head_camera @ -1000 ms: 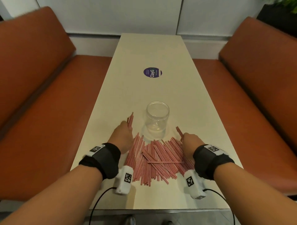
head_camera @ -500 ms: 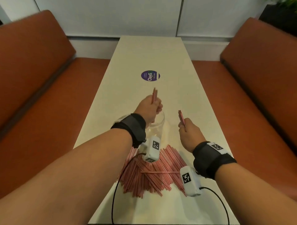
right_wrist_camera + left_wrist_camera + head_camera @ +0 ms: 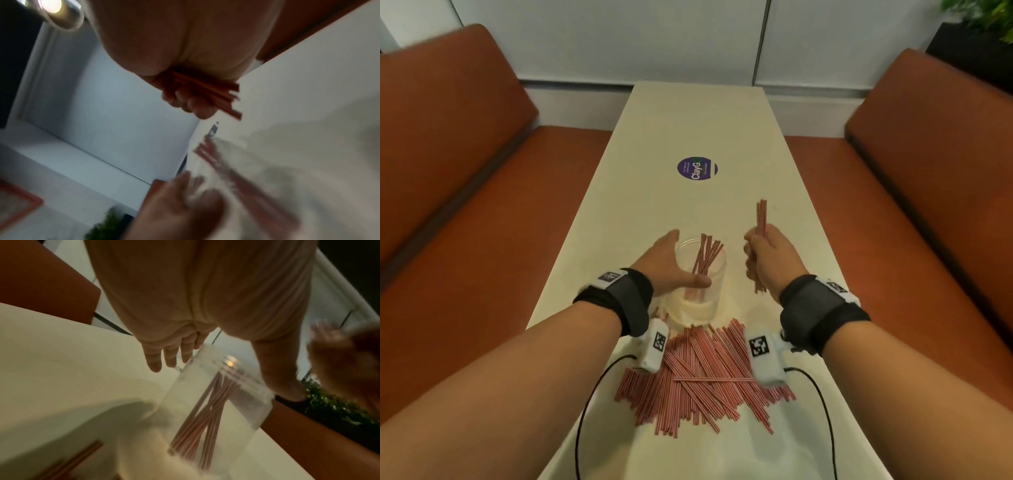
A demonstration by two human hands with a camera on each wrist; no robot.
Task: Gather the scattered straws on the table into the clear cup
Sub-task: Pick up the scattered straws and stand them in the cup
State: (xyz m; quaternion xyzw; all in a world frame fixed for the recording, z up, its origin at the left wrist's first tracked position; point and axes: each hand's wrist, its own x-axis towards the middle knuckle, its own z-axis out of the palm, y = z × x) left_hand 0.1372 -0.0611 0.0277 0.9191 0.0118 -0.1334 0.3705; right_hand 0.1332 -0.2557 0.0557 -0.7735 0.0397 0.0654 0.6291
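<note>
The clear cup [image 3: 714, 291] stands on the table with a few red-and-white straws [image 3: 706, 255] leaning in it, also seen through its wall in the left wrist view [image 3: 205, 412]. My left hand [image 3: 677, 261] is open at the cup's left side, its fingers [image 3: 156, 360] straight by the rim and the thumb across the near wall. My right hand [image 3: 758, 248] is to the right of the cup and above the table, gripping a bundle of straws [image 3: 761, 217] held upright. A big pile of straws [image 3: 702, 380] lies fanned out on the table between my wrists.
The long cream table [image 3: 698, 113] carries a round purple sticker [image 3: 697, 168] beyond the cup. Orange benches [image 3: 465, 205] run along both sides. A plant [image 3: 983, 13] stands at the far right corner.
My left hand has let its straws go into the cup and opened beside it. My right hand has carried its bundle a little closer to the cup.
</note>
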